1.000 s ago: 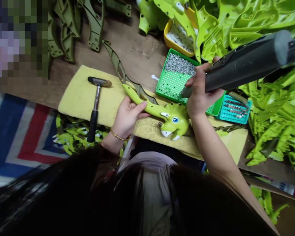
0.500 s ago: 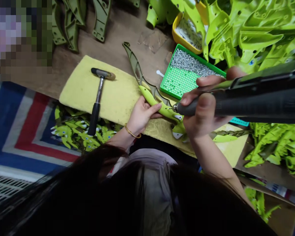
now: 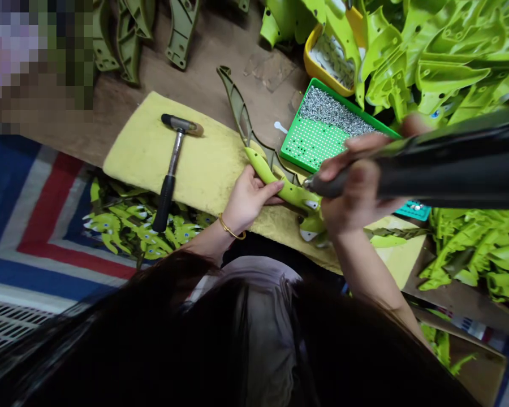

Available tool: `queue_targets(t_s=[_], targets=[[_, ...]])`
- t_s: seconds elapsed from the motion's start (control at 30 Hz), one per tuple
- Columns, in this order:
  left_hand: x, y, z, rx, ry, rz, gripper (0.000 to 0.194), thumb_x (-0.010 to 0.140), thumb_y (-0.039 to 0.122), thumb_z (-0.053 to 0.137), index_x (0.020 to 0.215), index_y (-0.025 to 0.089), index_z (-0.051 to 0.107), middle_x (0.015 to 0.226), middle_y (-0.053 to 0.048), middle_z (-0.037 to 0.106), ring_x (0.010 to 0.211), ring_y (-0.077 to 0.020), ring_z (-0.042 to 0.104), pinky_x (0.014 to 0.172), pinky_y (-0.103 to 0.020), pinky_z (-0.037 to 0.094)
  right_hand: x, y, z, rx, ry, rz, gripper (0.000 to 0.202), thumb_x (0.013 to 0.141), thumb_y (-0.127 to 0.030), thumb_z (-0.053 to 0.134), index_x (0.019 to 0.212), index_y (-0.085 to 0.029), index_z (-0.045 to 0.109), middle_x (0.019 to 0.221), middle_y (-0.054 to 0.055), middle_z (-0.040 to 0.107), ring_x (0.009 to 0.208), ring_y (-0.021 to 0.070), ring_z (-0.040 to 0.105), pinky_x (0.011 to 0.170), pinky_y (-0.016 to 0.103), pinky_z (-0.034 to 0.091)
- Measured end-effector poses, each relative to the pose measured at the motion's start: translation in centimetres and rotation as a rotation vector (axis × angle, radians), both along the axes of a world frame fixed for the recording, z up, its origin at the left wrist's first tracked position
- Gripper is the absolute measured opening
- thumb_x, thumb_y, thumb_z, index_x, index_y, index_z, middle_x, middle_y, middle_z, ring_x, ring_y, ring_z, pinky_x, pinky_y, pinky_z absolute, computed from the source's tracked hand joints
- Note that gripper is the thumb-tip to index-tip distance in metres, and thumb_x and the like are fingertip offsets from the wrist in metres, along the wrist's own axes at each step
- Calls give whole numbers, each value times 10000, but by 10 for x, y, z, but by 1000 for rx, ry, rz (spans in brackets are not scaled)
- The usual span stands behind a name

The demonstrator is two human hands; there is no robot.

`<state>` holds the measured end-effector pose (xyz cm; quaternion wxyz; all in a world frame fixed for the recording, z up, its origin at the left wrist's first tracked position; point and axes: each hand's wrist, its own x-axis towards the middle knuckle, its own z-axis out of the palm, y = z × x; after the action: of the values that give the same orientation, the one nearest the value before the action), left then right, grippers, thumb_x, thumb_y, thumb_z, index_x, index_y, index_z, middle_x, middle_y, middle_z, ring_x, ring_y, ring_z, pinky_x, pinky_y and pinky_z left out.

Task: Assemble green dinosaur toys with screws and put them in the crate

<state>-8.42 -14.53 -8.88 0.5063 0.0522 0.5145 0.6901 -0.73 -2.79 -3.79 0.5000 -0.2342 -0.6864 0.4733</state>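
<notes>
My left hand [image 3: 251, 196] grips a lime-green plastic toy piece [image 3: 294, 194], thumb on top, over the yellow pad [image 3: 203, 164]. A dark olive, ribbed wing-like part [image 3: 238, 107] sticks out from its far side. My right hand [image 3: 356, 186] is wrapped round a dark electric screwdriver [image 3: 441, 164], held nearly level. The screwdriver's tip is just right of a small hole in the toy piece; whether it touches the plastic, I cannot tell. The toy's end near my right wrist has white patches and is partly hidden by that hand.
A hammer [image 3: 173, 164] lies across the pad's left side. Beyond my hands stands a green tray [image 3: 294, 141] of small screws, beside a yellow container [image 3: 316, 68]. Lime-green parts [image 3: 441, 62] are heaped at right; olive parts [image 3: 182, 34] lie at the back. Finished-looking green pieces [image 3: 152, 226] fill the space below left.
The screwdriver's tip has come away from the hole in the toy piece, backing to the right. My left hand keeps its grip. The whole view has shifted slightly.
</notes>
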Motion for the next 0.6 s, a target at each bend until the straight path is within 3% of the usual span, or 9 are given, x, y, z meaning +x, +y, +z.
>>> queue_targets(t_s=[0.1, 0.2, 0.37, 0.5, 0.6], targets=[[-3, 1, 3, -37, -11, -47, 505, 650, 243, 828, 981, 189, 451, 910, -25, 700, 841, -217, 727, 677, -332, 641, -14, 27, -3, 87, 277, -177, 379, 843, -471, 600, 1191, -382, 479, 951, -43, 562, 468, 25, 477, 430, 214, 406], [-12, 3, 2, -66, 29, -24, 426, 703, 260, 790, 961, 184, 461, 865, -20, 702, 818, -208, 730, 673, -331, 642, -23, 47, -18, 67, 235, -249, 413, 813, -480, 648, 1169, -346, 489, 972, -26, 556, 505, 45, 491, 462, 240, 430], [-26, 4, -1, -48, 88, 25, 382, 750, 280, 753, 978, 198, 458, 851, -12, 706, 883, -209, 731, 782, -378, 638, -23, 49, -29, 29, 77, -206, 509, 801, -649, 569, 1216, -371, 469, 971, -15, 579, 542, 87, 530, 519, 308, 475], [-27, 3, -1, -47, 85, 14, 374, 750, 277, 758, 970, 193, 467, 854, -23, 713, 879, -210, 731, 782, -369, 637, -24, 47, -29, 28, 114, -207, 380, 798, -570, 632, 1109, -386, 516, 837, -41, 602, 482, 73, 483, 461, 292, 451], [-27, 3, -2, -35, 60, 18, 404, 731, 273, 773, 980, 185, 467, 836, -20, 714, 861, -215, 734, 762, -370, 638, -23, 49, -32, 75, 129, -163, 399, 784, -562, 655, 1092, -356, 505, 824, -51, 585, 473, 73, 495, 456, 290, 453]])
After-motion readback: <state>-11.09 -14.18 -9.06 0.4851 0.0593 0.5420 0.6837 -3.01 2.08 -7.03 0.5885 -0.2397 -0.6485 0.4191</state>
